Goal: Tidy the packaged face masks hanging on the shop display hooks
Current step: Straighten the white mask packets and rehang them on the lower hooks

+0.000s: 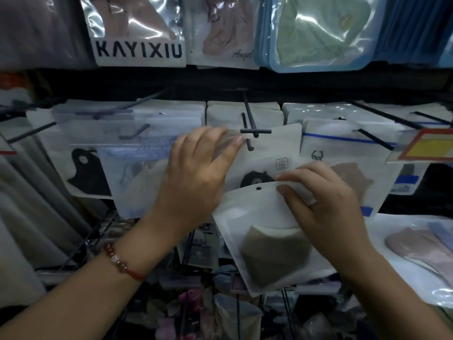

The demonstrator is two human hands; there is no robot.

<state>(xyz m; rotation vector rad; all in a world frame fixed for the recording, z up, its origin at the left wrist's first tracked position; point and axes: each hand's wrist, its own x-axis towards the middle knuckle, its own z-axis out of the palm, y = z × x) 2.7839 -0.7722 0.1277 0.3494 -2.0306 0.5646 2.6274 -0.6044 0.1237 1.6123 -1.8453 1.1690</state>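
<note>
The black double hook (250,132) in the middle of the display is the thing to watch. It sticks out toward the person, with a short crossbar near its tip.

The right hand (326,207) is below the hook and a little to the right of it. Its thumb and fingers pinch the top edge of a loose white mask packet (264,239). There is a grey-brown mask inside it. This packet is off the hook. It sits tilted, below the hook, and its small hang hole (258,188) is near the top edge, well under the hook's tip.

The left hand (196,175) is just left of the hook. Its fingers are curled and reach up to the front hanging packet (274,153), the one with a black mask inside. The thumb tip presses the top of that packet right beside the hook. It looks like this hand holds the hanging packets steady.

The step in hand seems to be putting the loose packet back on the hook. For the next move, the right hand needs to lift the packet and turn it straight. The hole has to line up with a hook tip, and then the packet can slide back to the others. The hole is small, so it could miss.

More packets hang on hooks to the left and right of this hook, and a row of bigger packets (139,30) hangs above it.
</note>
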